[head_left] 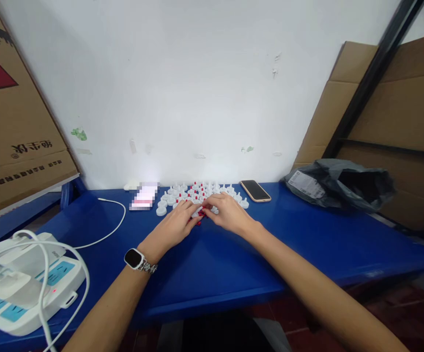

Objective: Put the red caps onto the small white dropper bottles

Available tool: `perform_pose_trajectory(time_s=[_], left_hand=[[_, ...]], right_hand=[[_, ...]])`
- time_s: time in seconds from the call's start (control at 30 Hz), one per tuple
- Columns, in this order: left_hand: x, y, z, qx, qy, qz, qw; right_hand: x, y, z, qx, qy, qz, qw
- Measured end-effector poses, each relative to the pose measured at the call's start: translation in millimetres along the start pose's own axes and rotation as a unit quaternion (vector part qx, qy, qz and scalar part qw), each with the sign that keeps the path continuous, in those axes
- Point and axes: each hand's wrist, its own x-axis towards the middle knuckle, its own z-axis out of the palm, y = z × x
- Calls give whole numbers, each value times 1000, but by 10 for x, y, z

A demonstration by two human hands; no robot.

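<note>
One white power strip [25, 320] sits at near L of a blue bench [215, 269]; past it, a watch [134, 258] rings the L wrist. Left hand [175, 224] and right hand [228, 212] nearly meet mid-bench, small red tips [199, 223] lying btwn them. R fingers draw in narrow at the tips, L fingers extend loosely; can't tell if either grips a piece. Beyond, white caps [161, 210], some w/ red tips on, crowd twd the wall [197, 98], a dark-screened phone [255, 190] just R.
</note>
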Motion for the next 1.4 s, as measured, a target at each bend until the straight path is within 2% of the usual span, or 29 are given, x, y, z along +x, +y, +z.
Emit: perform_pose_trajectory(time_s=[0.1,0.2,0.27,0.4,0.47,0.7,0.87,1.07,1.13,1.27,1.37,1.4], left_hand=[[-14,14,6,13,7,3,1000],[-26,25,40,20,34,-7,999],[-29,33,66,15,45,-14,999],[-26,43,90,-14,54,-26,998],[-23,46,88,-29,58,-29,998],[-11,83,69,-51,59,-25,997],[-17,102,73,-55,38,-44,997],[-29,140,50,-76,34,-57,995],[-19,147,34,-80,38,-61,994],[6,47,-4,-52,94,-57,993],[-10,-138,-61,-1,150,-102,983],[-22,-203,-83,13,148,-112,983]], right_hand=[[-6,24,-9,95,12,7,995],[-9,20,9,198,34,46,979],[-1,2,50,284,56,89,953],[41,-45,150,446,90,163,876],[65,-58,173,484,100,181,850],[83,-54,155,540,95,224,806],[78,-63,162,504,95,209,833],[100,-88,184,504,76,192,839],[123,-90,173,492,71,178,849],[312,52,116,398,57,127,907],[651,328,141,260,77,126,954],[789,435,177,212,77,137,964]])
